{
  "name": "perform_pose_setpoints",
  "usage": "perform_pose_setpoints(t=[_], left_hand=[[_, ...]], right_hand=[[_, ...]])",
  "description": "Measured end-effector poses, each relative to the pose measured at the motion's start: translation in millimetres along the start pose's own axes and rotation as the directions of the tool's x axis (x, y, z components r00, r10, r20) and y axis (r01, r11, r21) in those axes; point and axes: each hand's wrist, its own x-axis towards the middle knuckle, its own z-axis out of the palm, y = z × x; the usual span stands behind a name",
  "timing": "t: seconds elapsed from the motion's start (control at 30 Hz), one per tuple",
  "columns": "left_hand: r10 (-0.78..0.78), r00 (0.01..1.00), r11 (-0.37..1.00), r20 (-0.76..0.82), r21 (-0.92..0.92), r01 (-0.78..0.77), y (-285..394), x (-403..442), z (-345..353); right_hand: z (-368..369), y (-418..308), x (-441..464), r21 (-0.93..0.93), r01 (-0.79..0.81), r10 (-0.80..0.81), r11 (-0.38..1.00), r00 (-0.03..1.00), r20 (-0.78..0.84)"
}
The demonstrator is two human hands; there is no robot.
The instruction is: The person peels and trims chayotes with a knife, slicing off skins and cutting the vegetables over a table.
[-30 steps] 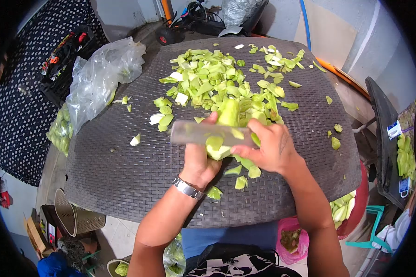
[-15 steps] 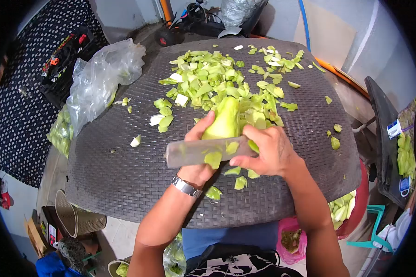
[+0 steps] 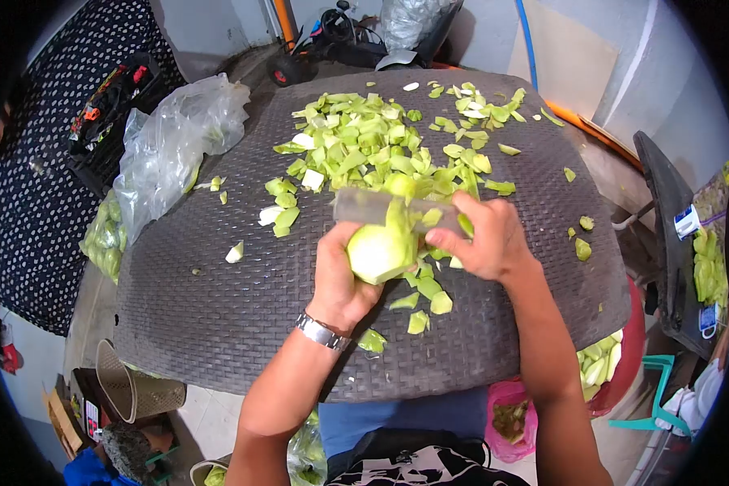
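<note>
My left hand [image 3: 337, 275], with a steel watch on its wrist, is closed around a pale green chayote [image 3: 377, 256]. Its flat, peeled end faces me. My right hand [image 3: 492, 240] grips a broad-bladed knife [image 3: 363, 206], whose handle is mostly hidden by the fingers. The blade lies across the far side of the chayote, with bits of green peel sticking to it. Just beyond the hands spreads a heap of green peelings [image 3: 352, 138], and a few loose peelings [image 3: 429, 288] lie beneath the chayote.
The dark woven-pattern table [image 3: 211, 316] has rounded edges. A clear plastic bag [image 3: 178, 138] lies over its left edge, by a bag of green vegetables [image 3: 105, 239]. At the lower right are a red basin [image 3: 633, 348] with pale pieces and a pink bag [image 3: 512, 445].
The knife has moved from the near side of the chayote to its far side. The chayote has tipped so its end faces me.
</note>
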Motion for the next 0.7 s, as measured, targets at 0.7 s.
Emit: perform_pose_setpoints(t=[0.7], left_hand=[[0.135, 0.989, 0.984, -0.068, 0.129, -0.125, 0.9, 4.5, 3.8]], right_hand=[[-2.7, -24.6, -0.5, 0.151, -0.26, 0.227, 0.954, 0.952, 0.205]])
